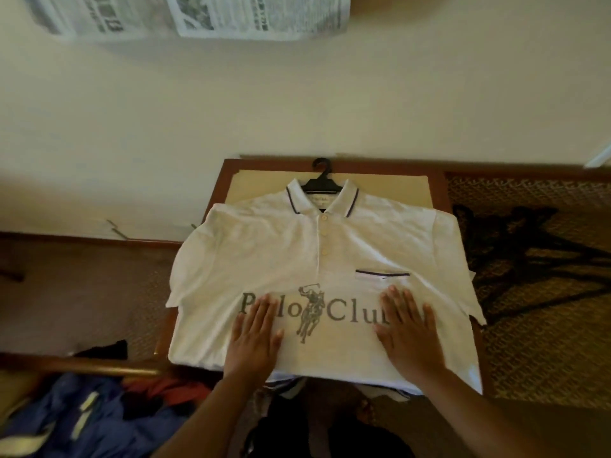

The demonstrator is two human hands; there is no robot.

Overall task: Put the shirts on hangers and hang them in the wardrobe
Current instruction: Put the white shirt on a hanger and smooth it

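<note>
A white polo shirt with a dark-trimmed collar, a chest pocket and a grey printed logo lies flat, front up, on a small wooden table. A black plastic hanger sits inside its collar, with the hook sticking out toward the wall. My left hand lies flat on the left part of the print, fingers straight. My right hand presses flat on the right part, just below the pocket. The shirt's lower hem hangs over the table's near edge.
A pile of clothes, blue and red, lies low at the left behind a wooden rail. Several black hangers rest on a woven mat at the right. A cream wall with newspaper sheets stands behind the table.
</note>
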